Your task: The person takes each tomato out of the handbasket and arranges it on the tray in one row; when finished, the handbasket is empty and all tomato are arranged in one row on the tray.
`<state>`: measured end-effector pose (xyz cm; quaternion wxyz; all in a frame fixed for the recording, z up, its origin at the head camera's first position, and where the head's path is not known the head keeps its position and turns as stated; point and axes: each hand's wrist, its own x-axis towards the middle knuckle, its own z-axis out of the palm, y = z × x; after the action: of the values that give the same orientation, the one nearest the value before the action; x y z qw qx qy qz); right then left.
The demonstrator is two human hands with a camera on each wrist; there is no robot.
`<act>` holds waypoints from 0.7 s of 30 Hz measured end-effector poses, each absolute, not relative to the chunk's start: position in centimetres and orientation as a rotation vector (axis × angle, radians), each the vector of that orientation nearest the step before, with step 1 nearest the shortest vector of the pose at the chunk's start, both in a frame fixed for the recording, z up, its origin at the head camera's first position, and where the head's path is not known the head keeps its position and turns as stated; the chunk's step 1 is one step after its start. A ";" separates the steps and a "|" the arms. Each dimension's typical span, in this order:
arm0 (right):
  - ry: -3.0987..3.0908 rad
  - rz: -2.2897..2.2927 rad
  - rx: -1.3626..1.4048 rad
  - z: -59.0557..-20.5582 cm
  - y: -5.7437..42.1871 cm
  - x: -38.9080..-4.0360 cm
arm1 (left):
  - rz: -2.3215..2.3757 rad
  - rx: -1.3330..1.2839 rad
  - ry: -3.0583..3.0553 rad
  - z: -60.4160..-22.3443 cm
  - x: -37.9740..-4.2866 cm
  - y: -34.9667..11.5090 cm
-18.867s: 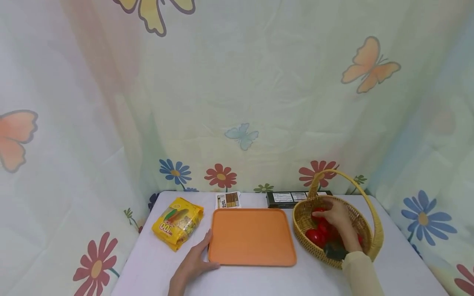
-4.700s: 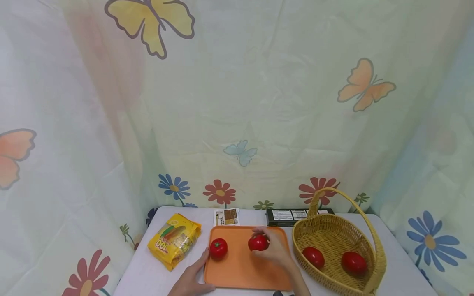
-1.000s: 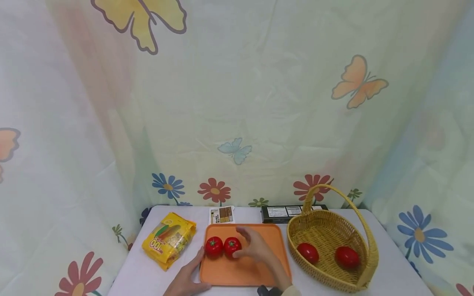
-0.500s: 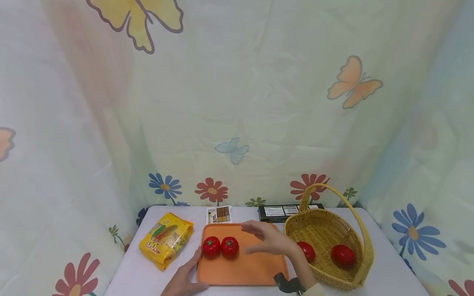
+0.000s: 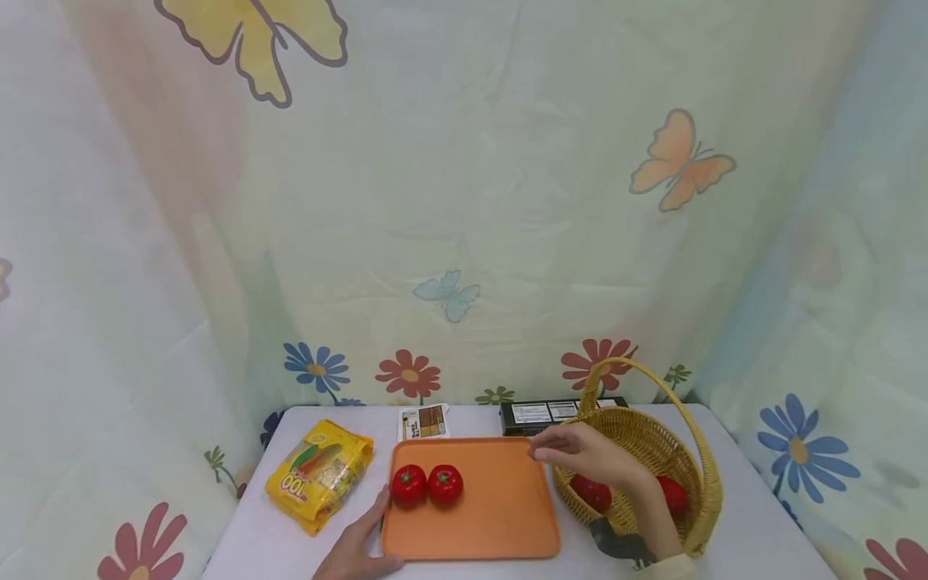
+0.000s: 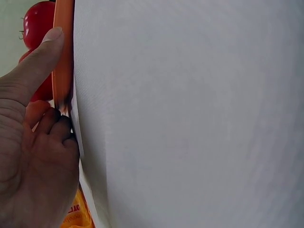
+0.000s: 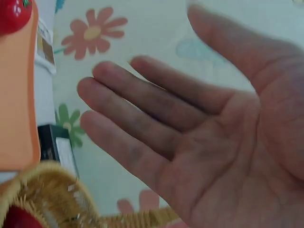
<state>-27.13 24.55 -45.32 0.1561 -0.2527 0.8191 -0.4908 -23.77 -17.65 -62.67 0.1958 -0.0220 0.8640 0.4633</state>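
An orange tray [image 5: 500, 507] lies on the white table with two red tomatoes side by side at its left, one left tomato [image 5: 409, 486] and one right tomato [image 5: 445, 485]. My left hand [image 5: 357, 544] holds the tray's front left corner, thumb on the front side and fingers at the left side; the left wrist view shows the thumb [image 6: 47, 52] against the tray wall. My right hand [image 5: 583, 455], palm bare and fingers extended in the right wrist view, hovers over the left rim of a wicker basket [image 5: 638, 428]. Inside are two glossy red rounded items, one [image 5: 590, 493] partly covered by the hand.
A yellow packet [image 5: 319, 475] lies left of the tray. Behind the tray are a small printed card [image 5: 423, 422] and a long black box [image 5: 532, 415]. The basket's tall arched handle [image 5: 699, 447] rises at the right. A flowered curtain surrounds the table.
Two tomatoes came from the basket onto the tray. My right hand has let go of the second and moved right, off the tray to the basket. My left hand stays at the tray corner.
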 end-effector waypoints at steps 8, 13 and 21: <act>2.400 -1.487 -0.415 -47.2 28.3 -27.6 | 1.342 -0.070 2.388 -63.4 -24.0 -18.0; 2.376 -1.407 -0.206 -48.8 29.3 -27.7 | 1.373 -0.069 2.369 -64.4 -24.4 -18.4; 2.398 -1.385 -0.072 -49.3 29.6 -27.8 | 1.362 -0.025 2.374 -63.7 -24.2 -18.2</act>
<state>-27.83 29.59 -49.28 0.1843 -0.0255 0.8508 -0.4915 -24.22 -18.20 -63.69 0.2011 -0.0088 0.8496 0.4874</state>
